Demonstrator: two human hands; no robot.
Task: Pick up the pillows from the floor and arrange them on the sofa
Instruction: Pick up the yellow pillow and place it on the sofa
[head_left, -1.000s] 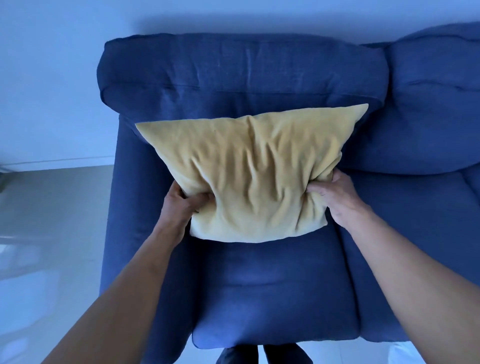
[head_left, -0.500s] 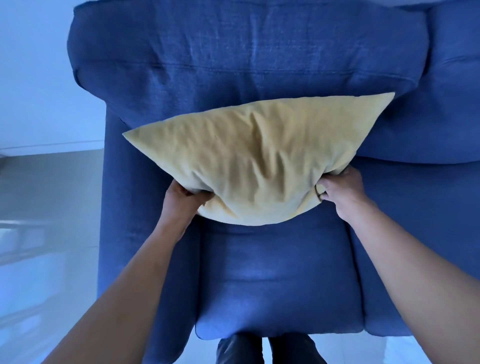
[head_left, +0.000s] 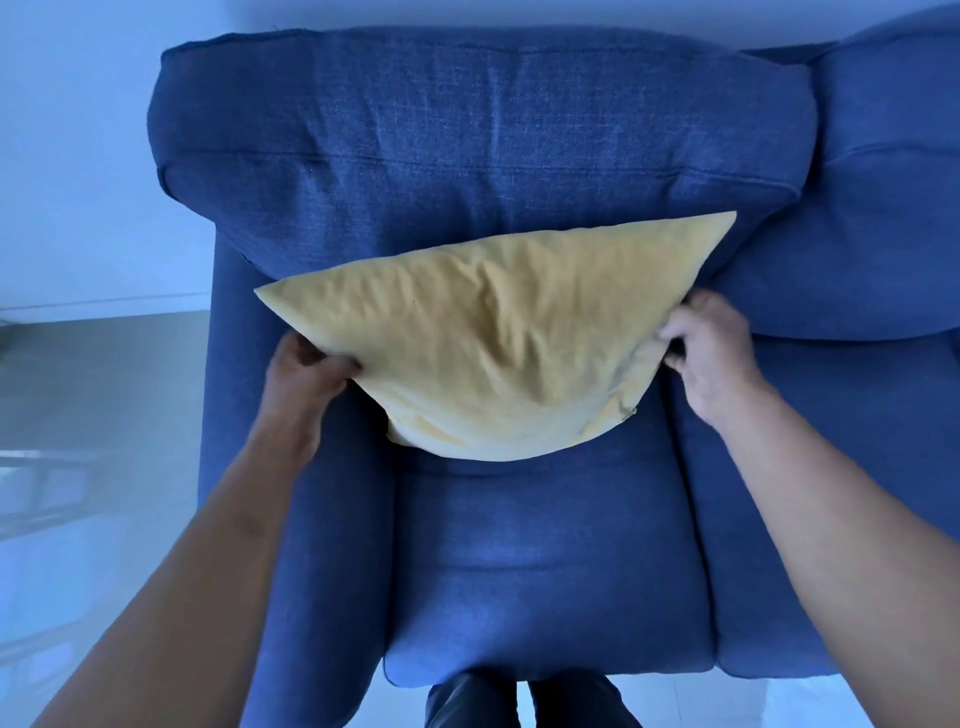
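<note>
Head view, looking down onto the blue sofa (head_left: 545, 561) from the front edge. My legs (head_left: 524, 701) show at 6 o'clock, close against the seat cushion (head_left: 545, 571).

Yellow pillow (head_left: 498, 343) sits at the centre of the view, its lower bulge resting on the back part of the seat cushion and its upper edge leaning against the back cushion (head_left: 467, 145). It is tilted: one corner points toward 9 o'clock, the higher corner toward 1 o'clock. Fabric is creased down the middle.

My left hand (head_left: 301, 374) is at 9 o'clock of the pillow, fingers curled and pinching the pillow's lower left edge; thumb lies on the yellow cloth. It hangs over the inner side of the left armrest (head_left: 311, 519).

My right hand (head_left: 711, 348) is at 3 o'clock of the pillow, fingers bent in against the pillow's right edge. I cannot tell if it is truly gripping or only pressing on the cloth, as the fingertips are hidden and blurred.

Hands are well apart, one on each side of the pillow.

A second back cushion (head_left: 883, 208) lies at 2 o'clock, just beside the first. Grey floor (head_left: 93, 415) and pale wall (head_left: 78, 156) at 9 to 10 o'clock.
</note>
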